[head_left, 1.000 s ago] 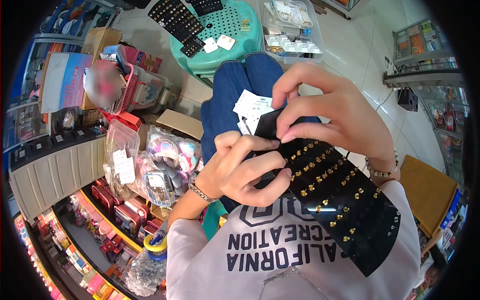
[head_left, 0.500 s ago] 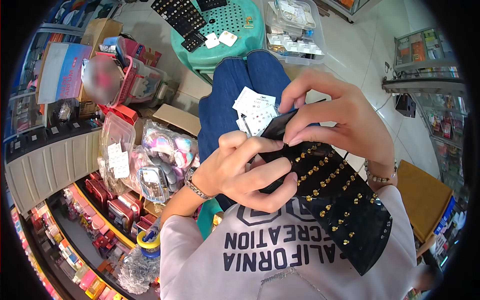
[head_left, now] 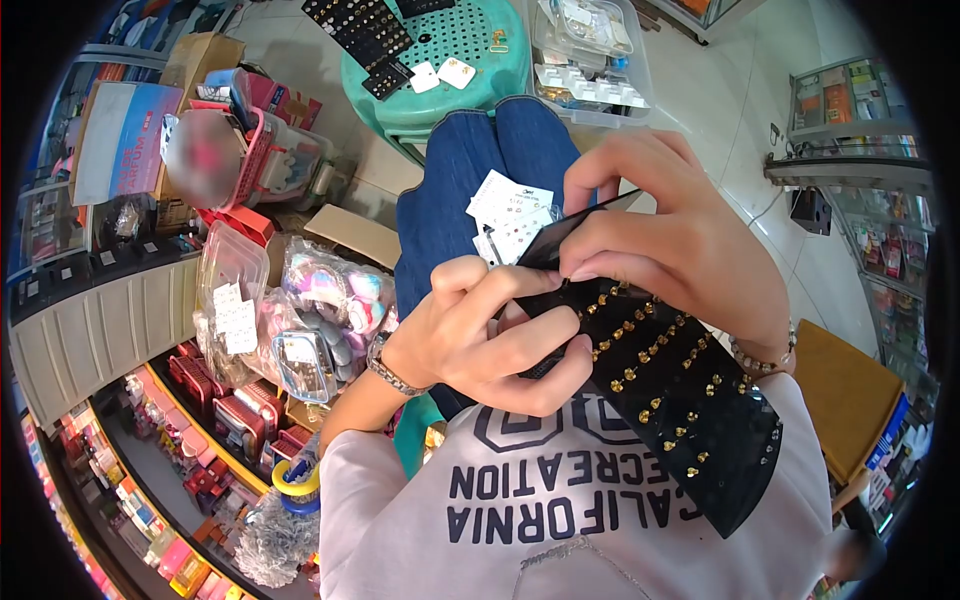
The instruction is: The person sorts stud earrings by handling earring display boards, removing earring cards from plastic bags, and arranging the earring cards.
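"Where do we find the hands?"

"Our left hand (head_left: 490, 335), metal watch (head_left: 397, 370) at the wrist, grips the upper part of the black display card (head_left: 690, 440), its fingers curled, the forefinger's tip close to the right thumb. Our right hand (head_left: 685, 225), wearing a beaded bracelet (head_left: 757, 355), brings thumb and forefinger together in a pinch at the same spot; what lies between those tips is too small to tell."

"And what differs from the frame before?"

"Little but the card: its lower end now sits slightly higher and farther left. Our left hand holds nearly the same place."

"How does the card lie?"

"Aslant in front of our pale printed shirt (head_left: 580, 540), with rows of gold-colored pieces (head_left: 655, 350) across it and clear ones near the far end. A dark flap (head_left: 575, 235) rises at the top, beside the right hand's fingers."

"Beyond our hands?"

"Small white printed cards (head_left: 512, 205) rest overlapping on our blue jeans (head_left: 440, 215). Past the knees, a green stool (head_left: 480, 95) bears a black board (head_left: 362, 35) set with small pieces and two white squares (head_left: 457, 73). A clear tub (head_left: 642, 112) of packaged goods stands just beside it, on the floor."
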The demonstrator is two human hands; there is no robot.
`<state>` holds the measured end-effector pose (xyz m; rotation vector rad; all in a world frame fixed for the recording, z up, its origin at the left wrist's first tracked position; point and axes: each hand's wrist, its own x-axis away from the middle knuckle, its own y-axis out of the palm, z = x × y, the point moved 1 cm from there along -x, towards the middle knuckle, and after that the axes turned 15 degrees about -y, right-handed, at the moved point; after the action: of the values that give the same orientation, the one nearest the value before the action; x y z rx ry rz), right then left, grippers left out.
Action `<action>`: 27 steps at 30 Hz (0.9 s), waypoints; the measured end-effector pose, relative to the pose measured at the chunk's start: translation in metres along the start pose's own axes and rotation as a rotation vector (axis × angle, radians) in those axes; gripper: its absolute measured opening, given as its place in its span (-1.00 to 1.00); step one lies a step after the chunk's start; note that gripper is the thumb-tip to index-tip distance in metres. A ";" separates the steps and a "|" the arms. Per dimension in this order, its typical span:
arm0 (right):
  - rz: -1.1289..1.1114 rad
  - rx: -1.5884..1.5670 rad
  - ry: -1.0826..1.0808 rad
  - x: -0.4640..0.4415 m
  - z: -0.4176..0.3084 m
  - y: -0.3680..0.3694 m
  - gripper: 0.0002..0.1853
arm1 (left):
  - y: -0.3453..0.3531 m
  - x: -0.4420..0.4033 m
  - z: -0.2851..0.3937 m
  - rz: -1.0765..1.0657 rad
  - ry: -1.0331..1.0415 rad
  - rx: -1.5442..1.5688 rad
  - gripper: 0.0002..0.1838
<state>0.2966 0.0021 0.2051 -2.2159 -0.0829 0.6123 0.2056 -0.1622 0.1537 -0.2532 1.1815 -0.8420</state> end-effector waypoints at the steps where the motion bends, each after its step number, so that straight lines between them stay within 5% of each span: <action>1: -0.001 0.031 -0.015 -0.001 0.001 0.001 -0.95 | 0.000 0.000 0.000 0.003 -0.003 -0.001 -0.78; 27: -0.080 0.149 0.112 0.013 -0.007 0.012 -0.95 | 0.011 0.014 0.004 -0.044 -0.114 0.005 -0.81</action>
<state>0.3096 -0.0072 0.1951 -2.0877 -0.0655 0.4350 0.2155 -0.1651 0.1387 -0.3195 1.0708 -0.8575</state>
